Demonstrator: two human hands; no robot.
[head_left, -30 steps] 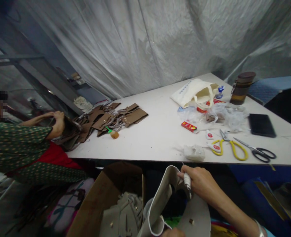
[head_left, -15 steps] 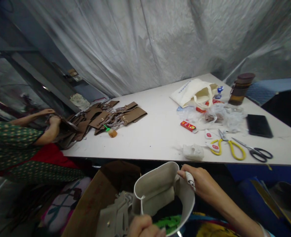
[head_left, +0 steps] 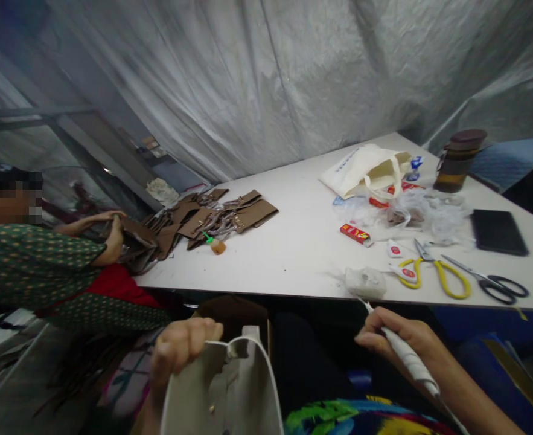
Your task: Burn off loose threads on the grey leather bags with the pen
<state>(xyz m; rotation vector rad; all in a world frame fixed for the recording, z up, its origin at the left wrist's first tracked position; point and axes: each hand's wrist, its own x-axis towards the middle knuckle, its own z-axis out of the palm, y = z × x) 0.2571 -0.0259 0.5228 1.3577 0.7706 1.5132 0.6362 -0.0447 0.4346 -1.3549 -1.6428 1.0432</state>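
Observation:
My left hand [head_left: 180,347] is closed on the top edge of a pale grey leather bag piece [head_left: 230,393] and holds it over an open cardboard box [head_left: 230,311] at the bottom centre. My right hand [head_left: 399,338] grips a white pen-shaped tool [head_left: 404,353] with a thin tip that points up and left, apart from the bag piece. Both hands are below the front edge of the white table [head_left: 302,260].
On the table lie brown leather pieces [head_left: 203,220], a small glue bottle [head_left: 216,244], a red box [head_left: 355,234], yellow scissors [head_left: 438,275], black scissors [head_left: 492,283], a black wallet [head_left: 497,232], a tote bag [head_left: 368,172] and a brown jar [head_left: 459,160]. A person in green [head_left: 44,266] handles leather at the left.
My left hand has risen into view and carried the grey bag piece left, over the box. My right hand has let go of the piece and moved right with the tool.

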